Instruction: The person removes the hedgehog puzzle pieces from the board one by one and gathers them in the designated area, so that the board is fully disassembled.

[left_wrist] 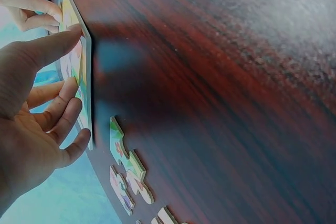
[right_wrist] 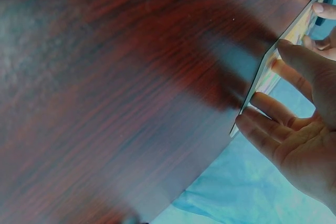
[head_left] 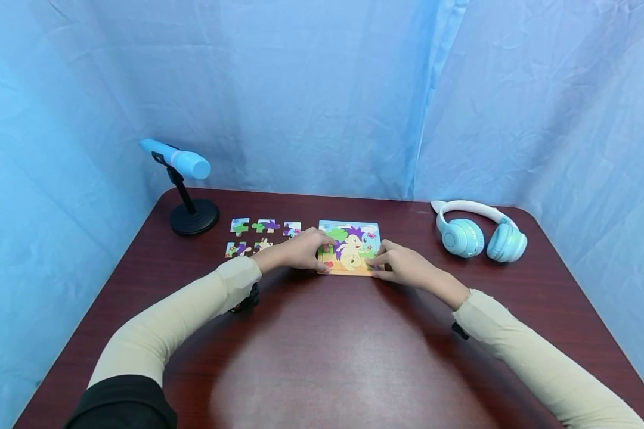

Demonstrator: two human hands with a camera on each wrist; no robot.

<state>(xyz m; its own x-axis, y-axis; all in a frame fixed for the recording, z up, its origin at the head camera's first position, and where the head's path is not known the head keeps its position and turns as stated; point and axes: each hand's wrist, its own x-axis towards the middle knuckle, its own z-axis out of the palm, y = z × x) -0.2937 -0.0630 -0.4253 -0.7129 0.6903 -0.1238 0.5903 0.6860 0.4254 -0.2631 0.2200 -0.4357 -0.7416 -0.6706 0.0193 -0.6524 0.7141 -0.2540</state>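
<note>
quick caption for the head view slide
Both hands, left and right, rest on a hedgehog puzzle board beside loose pieces.

On the table (head_left: 322,357), the puzzle board (head_left: 350,245) lies near the middle. The left hand (head_left: 295,251) rests on its nine o'clock edge, the right hand (head_left: 402,265) on its four o'clock corner. Loose puzzle pieces (head_left: 257,235) lie in two rows at nine o'clock from the board, the microphone stand (head_left: 193,215) farther that way. The headphones (head_left: 480,232) sit at three o'clock, well apart.
</note>
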